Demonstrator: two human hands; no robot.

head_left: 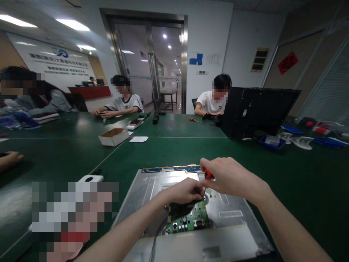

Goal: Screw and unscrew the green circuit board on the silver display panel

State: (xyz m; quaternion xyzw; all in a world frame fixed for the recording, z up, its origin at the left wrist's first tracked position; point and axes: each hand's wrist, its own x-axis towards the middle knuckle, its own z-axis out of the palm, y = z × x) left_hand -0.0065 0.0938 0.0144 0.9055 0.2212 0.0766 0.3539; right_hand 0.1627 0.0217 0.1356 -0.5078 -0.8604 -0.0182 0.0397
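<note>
My right hand [227, 176] is wrapped round a red-and-black screwdriver [208, 174], its thin shaft pointing down at the upper right corner of a green circuit board [189, 222]. Beside the shaft, my left hand [185, 190] is closed with its fingertips together over the board's upper edge; what they hold, if anything, is hidden. The board sits on the silvery metal back of a flat display panel [231, 204], which lies flat on the table. Along the panel's far edge runs a narrow blue circuit strip [169, 169]. Dark cables [154, 242] come off the board's left side.
On the green table [169, 149] are an open cardboard box [113, 137], a white paper [139, 139] and another screwdriver [194, 119]. A black monitor [261, 112] stands at the right, near a blue tray [272, 142]. Several people sit around; a co-worker's hand [12, 160] shows at left.
</note>
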